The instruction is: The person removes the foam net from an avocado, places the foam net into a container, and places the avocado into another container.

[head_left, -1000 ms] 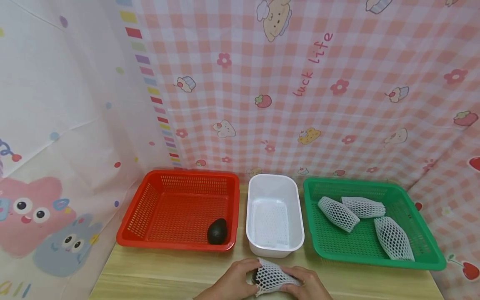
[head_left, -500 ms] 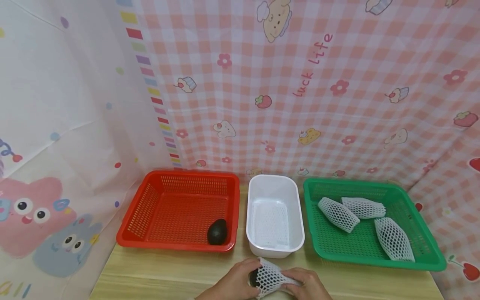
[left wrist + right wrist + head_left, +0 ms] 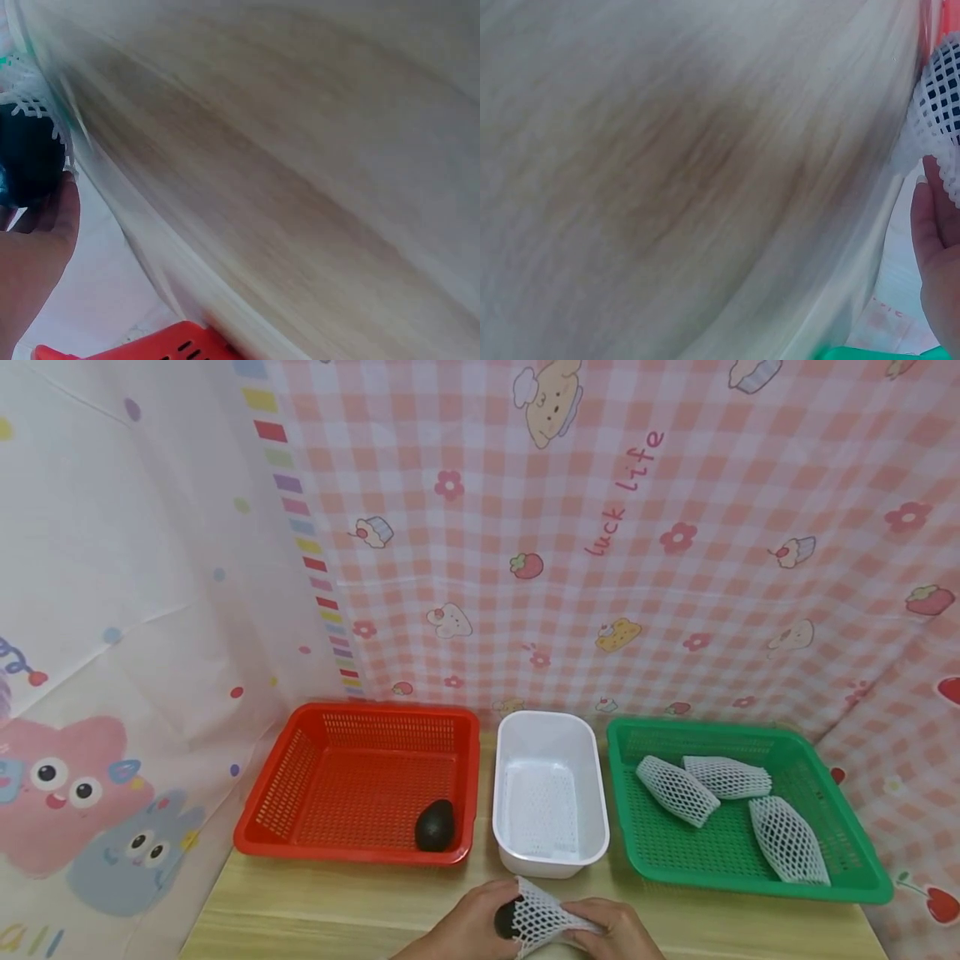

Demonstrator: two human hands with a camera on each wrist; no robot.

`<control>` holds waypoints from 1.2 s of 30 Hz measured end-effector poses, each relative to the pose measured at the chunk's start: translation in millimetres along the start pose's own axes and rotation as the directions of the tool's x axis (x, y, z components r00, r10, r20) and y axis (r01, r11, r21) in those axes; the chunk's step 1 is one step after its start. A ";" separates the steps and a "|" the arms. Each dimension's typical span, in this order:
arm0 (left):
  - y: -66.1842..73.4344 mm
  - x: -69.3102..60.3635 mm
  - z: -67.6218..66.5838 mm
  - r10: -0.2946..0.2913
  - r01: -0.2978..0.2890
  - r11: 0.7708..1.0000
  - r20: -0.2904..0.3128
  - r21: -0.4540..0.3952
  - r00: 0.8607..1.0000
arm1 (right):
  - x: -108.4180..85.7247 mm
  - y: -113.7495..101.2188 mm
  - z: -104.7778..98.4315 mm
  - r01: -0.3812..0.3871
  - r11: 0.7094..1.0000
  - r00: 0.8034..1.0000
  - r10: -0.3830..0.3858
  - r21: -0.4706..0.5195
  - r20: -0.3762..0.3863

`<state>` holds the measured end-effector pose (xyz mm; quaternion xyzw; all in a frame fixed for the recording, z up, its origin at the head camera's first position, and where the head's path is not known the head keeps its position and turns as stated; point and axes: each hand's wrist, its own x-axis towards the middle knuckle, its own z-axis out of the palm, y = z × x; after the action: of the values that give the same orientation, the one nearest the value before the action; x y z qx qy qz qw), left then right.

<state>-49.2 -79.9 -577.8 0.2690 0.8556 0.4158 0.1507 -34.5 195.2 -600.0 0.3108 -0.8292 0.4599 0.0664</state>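
A dark avocado is partly inside a white foam net sleeve in front of the white tub. My left hand grips the avocado around the sleeve's left rim. In the left wrist view the bare dark end of the avocado lies against the fingers, with the net's edge over its far side. My right hand pinches the narrowed right end of the sleeve. The right wrist view shows the net stretched over the dark fruit, its gathered end at the fingertips. Another bare avocado lies in the red basket.
A white tub stands between the red basket and a green basket. Several net-wrapped or net-shaped pieces, such as a white net sleeve, lie in the green basket. Checked cloth hangs behind the wooden table.
More of the avocado's dark end shows at the left of the sleeve than a second ago. The sleeve's right end looks narrower. Both hands have stayed nearly in place.
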 end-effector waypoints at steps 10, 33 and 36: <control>-6.4 -8.5 -1.3 0.024 -0.027 0.999 -0.067 -0.036 0.997 | -2.1 -2.8 -6.9 -0.082 0.996 0.996 0.082 -0.022 0.016; -10.7 -24.4 -5.8 0.052 -0.071 0.995 -0.235 -0.071 0.971 | -3.0 -12.6 -15.7 -0.204 0.973 0.977 0.195 -0.106 -0.086; -8.8 -26.0 -7.3 0.081 -0.096 0.994 -0.266 -0.043 0.961 | -3.2 -14.0 -17.0 -0.208 0.971 0.976 0.198 -0.115 -0.091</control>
<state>-34.6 -104.2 -579.4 0.2449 0.8433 0.4778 0.0242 -26.9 204.9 -581.4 0.2012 -0.8802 0.4239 0.0709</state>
